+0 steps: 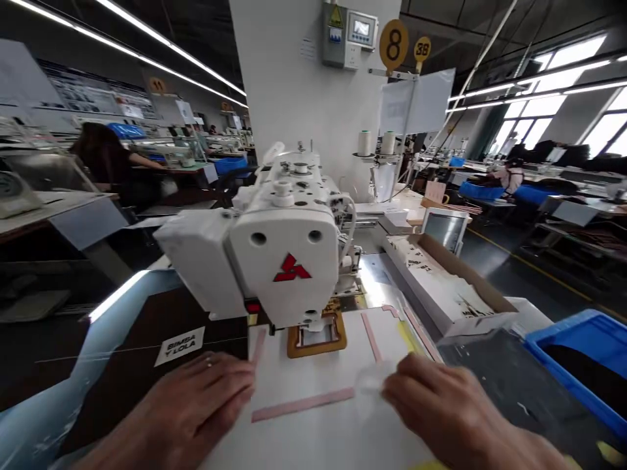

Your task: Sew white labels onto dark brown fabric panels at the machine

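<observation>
Big garment floor, long strip lights, rows of stations. We're at a dark tabletop (112,352) w/ a printed "BIMBA Y LOLA" card (179,346) on it; a co-worker (102,160) sits back left. Smooth white sewing machine (287,241) w/ red logo stands over a rectangular orange-brown template (317,336). In front of it: flat white sheet (313,437) w/ thin pink strips (302,405) lying on top, straight, matte. Our left hand (196,405) lies flat, fingers together, tips on the sheet just beside a pink strip, no grip. Our right hand (441,405) looks pinched on a crinkly clear film piece (372,385) over the sheet, exact finger contact hard to see. RHS: cardboard box (441,287) of printed white fabric, ribbed blue plastic bin (582,365). Two thread cones (375,142) behind machine.
</observation>
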`<state>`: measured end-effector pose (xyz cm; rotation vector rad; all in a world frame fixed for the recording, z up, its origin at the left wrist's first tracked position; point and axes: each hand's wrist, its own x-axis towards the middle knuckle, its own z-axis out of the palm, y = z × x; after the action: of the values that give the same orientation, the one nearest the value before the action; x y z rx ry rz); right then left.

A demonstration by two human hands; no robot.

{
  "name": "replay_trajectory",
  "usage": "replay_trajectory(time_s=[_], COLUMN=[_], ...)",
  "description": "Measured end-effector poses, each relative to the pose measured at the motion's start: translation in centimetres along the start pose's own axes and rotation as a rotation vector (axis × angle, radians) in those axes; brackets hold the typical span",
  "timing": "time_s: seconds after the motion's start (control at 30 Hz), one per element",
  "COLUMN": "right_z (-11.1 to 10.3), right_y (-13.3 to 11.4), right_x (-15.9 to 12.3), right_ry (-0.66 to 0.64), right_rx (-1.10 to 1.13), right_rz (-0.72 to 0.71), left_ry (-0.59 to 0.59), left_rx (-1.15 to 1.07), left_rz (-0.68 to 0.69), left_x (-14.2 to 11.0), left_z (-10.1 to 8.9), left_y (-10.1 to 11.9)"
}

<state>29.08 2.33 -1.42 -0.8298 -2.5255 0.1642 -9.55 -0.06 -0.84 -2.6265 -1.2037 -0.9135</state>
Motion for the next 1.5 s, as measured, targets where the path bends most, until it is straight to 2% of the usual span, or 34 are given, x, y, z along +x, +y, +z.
replay_trajectory(time_s=[0.07,0.17,0.27,0.33,0.43,0.5,0.8,0.97,1.13,1.3,1.37,1.5], right_z=[2.4,5.3,6.6,6.9,7.2,7.4,6.4,6.5,5.2,4.7,5.1,5.8], right_y=[-1.2,-1.6,-1.2,-1.1,-1.1,-1.1,-0.3,0.0,-1.1,-1.3,-1.0,-0.2], right_x=[2.5,4.8,5.6,5.6,5.4,5.2,5.5,5.2,5.8,8.2,8.9,9.4], right_ry=[-0.132,-0.213,-0.184,-0.085,0.102,0.142,0.041,0.099,0.171,0.097,0.033,-0.119], right_rx=[-0.023,-0.073,-0.114,-0.142,-0.159,-0.159,-0.295,-0.314,-0.195,-0.146,-0.124,-0.057], right_rz=[-0.119,-0.149,-0.126,-0.143,-0.203,-0.223,-0.204,-0.219,-0.228,-0.246,-0.220,-0.168], left_ry=[-0.076,-0.149,-0.268,-0.332,-0.387,-0.409,-0.543,-0.456,-0.434,-0.486,-0.506,-0.623], left_rx=[0.004,0.020,0.103,0.165,0.181,0.164,0.154,0.079,0.083,0.071,0.064,0.049], left_rz=[0.041,0.159,0.247,0.237,0.187,0.165,0.124,0.113,0.077,0.069,0.069,0.039], left_x=[-0.4,-0.3,0.1,0.4,0.8,1.0,1.6,1.7,1.4,0.7,0.7,1.1], left_z=[-0.5,0.1,1.4,2.0,2.5,2.6,3.1,3.2,3.2,3.5,3.5,3.1], left_y=[0.7,2.4,3.4,3.4,2.7,2.1,1.5,1.4,1.3,1.1,1.0,1.2])
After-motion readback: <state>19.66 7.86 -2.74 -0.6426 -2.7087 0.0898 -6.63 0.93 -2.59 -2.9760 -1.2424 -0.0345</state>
